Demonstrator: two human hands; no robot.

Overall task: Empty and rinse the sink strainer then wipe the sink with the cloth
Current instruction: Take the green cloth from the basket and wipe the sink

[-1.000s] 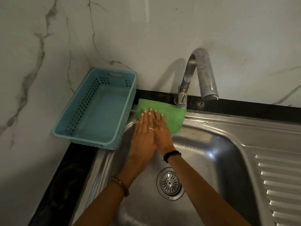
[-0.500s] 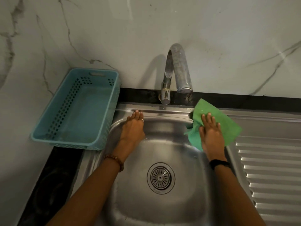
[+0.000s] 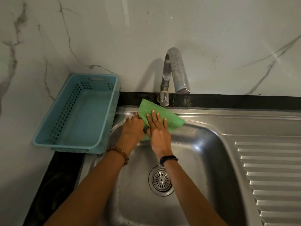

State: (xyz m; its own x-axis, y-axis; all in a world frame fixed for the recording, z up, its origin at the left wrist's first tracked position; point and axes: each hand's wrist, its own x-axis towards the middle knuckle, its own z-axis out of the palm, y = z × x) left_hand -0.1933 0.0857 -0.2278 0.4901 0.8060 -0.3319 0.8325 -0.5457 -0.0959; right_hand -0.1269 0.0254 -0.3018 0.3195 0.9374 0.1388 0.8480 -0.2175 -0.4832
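A green cloth (image 3: 169,117) lies over the back rim of the steel sink (image 3: 211,160), just left of the tap base. My right hand (image 3: 158,131) presses flat on the cloth with its fingers spread. My left hand (image 3: 132,128) rests on the sink's back left rim, touching the cloth's left edge. The round metal strainer (image 3: 161,180) sits in the drain at the bottom of the basin, between my forearms.
A curved metal tap (image 3: 174,75) rises from the black counter strip behind the sink. An empty blue plastic basket (image 3: 78,115) stands on the counter at the left, against the marble wall. A ribbed drainboard (image 3: 273,176) spreads to the right.
My right hand has slid the cloth from the right side of the back rim to the left, under the tap, beside my left hand. My left hand has stayed on the rim.
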